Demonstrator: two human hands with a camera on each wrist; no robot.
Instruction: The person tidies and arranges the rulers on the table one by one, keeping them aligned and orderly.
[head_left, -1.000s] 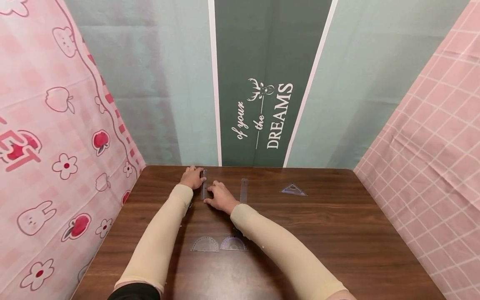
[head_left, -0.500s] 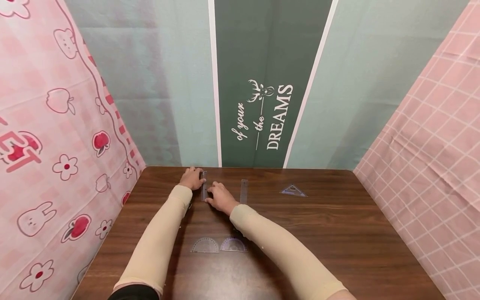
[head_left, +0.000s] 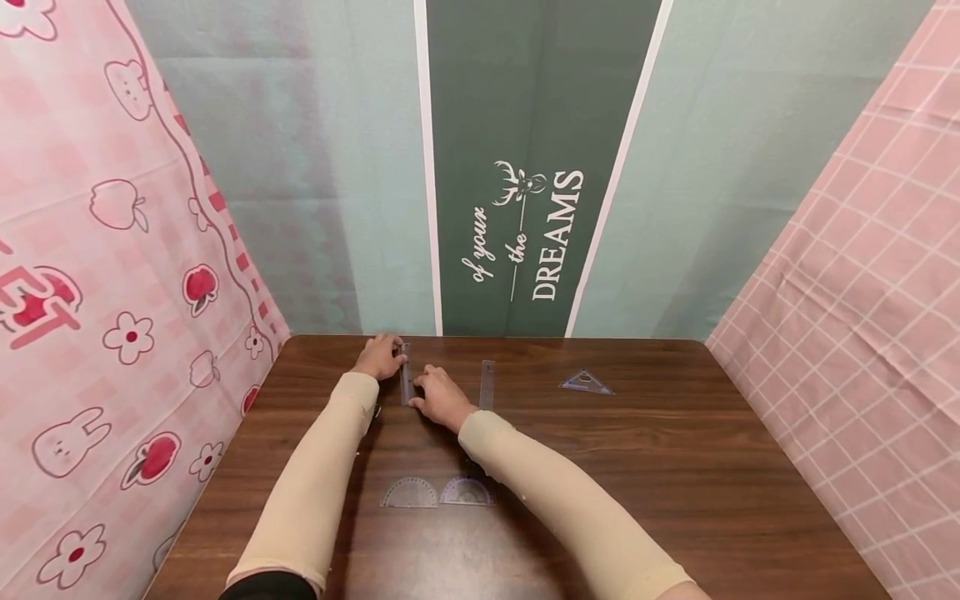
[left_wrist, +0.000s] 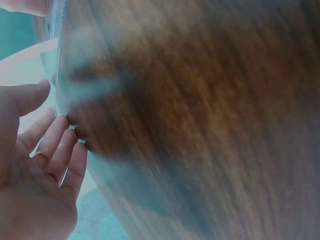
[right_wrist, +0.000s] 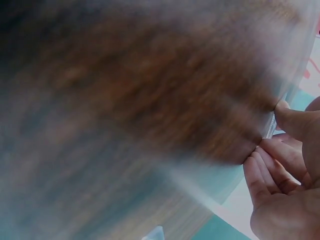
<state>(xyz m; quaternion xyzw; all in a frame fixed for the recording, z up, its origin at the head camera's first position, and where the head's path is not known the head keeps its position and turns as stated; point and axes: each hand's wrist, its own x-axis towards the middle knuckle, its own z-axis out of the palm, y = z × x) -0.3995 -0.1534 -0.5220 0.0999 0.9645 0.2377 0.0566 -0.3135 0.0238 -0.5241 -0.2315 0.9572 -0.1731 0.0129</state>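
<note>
A clear plastic ruler (head_left: 406, 385) lies lengthwise on the brown wooden table near its back edge, left of the middle. My left hand (head_left: 380, 357) holds its far end by thumb and fingertips. At the near end, my right hand (head_left: 442, 397) has its thumb and index finger at the ruler's right side. The left wrist view catches the ruler's edge (left_wrist: 56, 55) beside the left thumb and fingertips. In the right wrist view, a bit of the ruler (right_wrist: 270, 126) shows between thumb and index finger. How firmly either hand grips is hard to see.
A second clear ruler (head_left: 487, 383) lies right of the right hand. Farther right is a triangular set square (head_left: 596, 387). Two half-round protractors (head_left: 409, 493) sit side by side between the forearms. Printed cloths hang behind and beside the table (head_left: 675, 467).
My left hand and the ruler have shifted slightly to the left. The right hand stays almost in place, and the view has tilted a little.
</note>
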